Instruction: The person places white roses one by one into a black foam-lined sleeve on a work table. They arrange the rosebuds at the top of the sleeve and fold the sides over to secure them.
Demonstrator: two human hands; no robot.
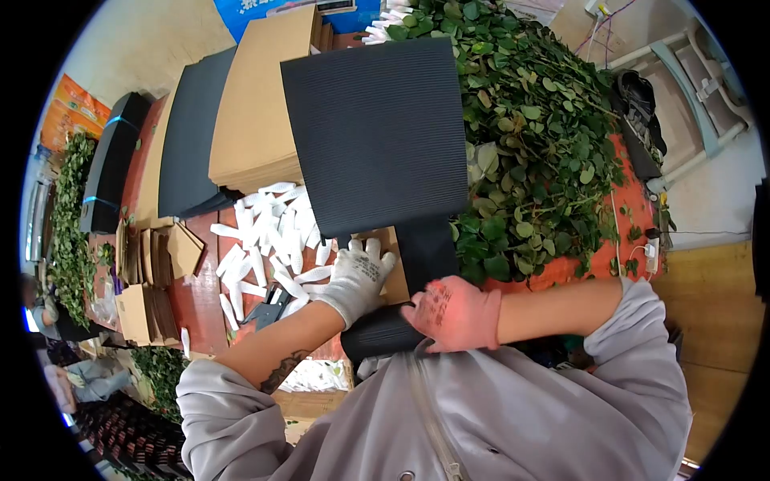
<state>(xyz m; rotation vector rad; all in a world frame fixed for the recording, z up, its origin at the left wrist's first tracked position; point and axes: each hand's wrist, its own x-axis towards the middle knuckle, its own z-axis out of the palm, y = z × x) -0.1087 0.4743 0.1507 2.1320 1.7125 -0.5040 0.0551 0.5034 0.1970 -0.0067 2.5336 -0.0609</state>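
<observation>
The left hand [358, 276], in a white glove, lies palm down at the centre of the frame, fingers spread at the lower edge of a black ribbed sheet; the right hand [455, 314], in a pinkish-red glove, has its fingers curled over black material just below centre, and whether they pinch it cannot be told. Nearest the grey jacket [497, 417] at the bottom of the frame, a rounded black piece [381, 333] lies between the two wrists. Above it, a narrow black strip [427, 260] runs up beside some brown cardboard [393, 276] to the black ribbed sheet [377, 136], which fills the upper centre. Left of the left hand, a black tool [269, 307] lies among a loose pile of white tapered pieces [281, 228] on the red table [210, 309]. Right of the sheet, a large heap of leafy stems [533, 144] spreads over the table. Toward the upper left stand a stack of brown boards [257, 112], some dark sheets [196, 132] and, farther left, a black bundle [112, 164] with blue bands. A pale chair frame [698, 96] stands at upper right. Another person [100, 381] shows partly at the lower left edge.
</observation>
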